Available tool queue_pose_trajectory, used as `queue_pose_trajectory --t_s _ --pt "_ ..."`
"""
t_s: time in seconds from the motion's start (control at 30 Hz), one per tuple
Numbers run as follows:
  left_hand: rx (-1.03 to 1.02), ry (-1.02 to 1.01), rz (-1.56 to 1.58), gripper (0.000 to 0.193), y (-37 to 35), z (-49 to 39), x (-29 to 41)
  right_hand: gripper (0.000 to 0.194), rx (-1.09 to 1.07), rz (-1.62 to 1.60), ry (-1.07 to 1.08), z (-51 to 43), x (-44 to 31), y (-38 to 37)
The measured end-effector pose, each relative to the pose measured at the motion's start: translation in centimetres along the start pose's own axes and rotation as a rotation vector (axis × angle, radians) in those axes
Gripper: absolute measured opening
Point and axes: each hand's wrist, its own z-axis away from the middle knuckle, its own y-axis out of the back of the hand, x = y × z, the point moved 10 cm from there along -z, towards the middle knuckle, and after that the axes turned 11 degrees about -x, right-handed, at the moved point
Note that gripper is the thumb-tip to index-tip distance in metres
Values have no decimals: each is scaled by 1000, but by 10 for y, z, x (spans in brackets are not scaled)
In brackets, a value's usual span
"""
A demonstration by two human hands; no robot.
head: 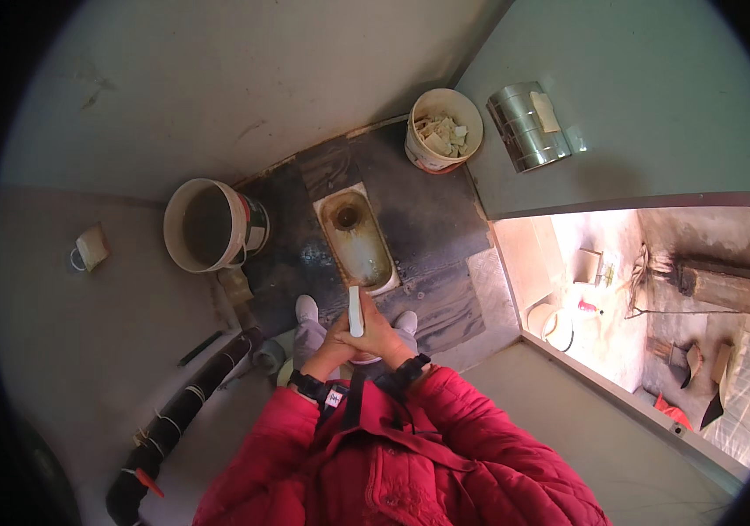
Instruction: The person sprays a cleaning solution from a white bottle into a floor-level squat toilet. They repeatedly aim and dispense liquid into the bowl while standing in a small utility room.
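A slim white object, seen edge-on [356, 311] and too plain to identify, stands up between my two hands. My right hand [378, 334] is wrapped around its right side. Against its lower left side lies my left hand [330, 347], its fingers meeting the right hand below. Fingers on the far side are hidden. Just beyond the hands, a stained squat toilet pan [363, 246] is set in the dark floor. My shoes stand on either side of its near end.
A liquid-filled bucket [175, 223] stands left; another bucket [412, 141] holds crumpled paper at the back. A metal cylindrical holder [526, 128] is on the right wall. A black pipe [181, 407] runs at lower left. On the right, a doorway frame [611, 388] borders a bright area with clutter.
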Motion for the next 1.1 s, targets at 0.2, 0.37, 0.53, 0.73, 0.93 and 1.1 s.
queue_pose_trajectory --t_s 0.2,0.37,0.53,0.73,0.93,1.1 --pt "-175 104 -141 55 0 -10 -7 94 -127 -295 -253 31 80 -10" --pt "-279 -97 131 33 24 -21 -5 93 -262 76 -315 33 121 -39" --pt "-359 49 41 56 26 -25 -33 57 -93 -109 -310 13 132 -82" --pt "-229 -56 53 62 41 -47 -50 42 -176 -289 -400 8 158 -110" --pt "-209 -7 69 65 25 -70 -101 45 -217 -429 -465 11 198 -124" --pt "-173 8 -56 56 9 -80 -129 48 -121 -260 -466 19 252 -133"
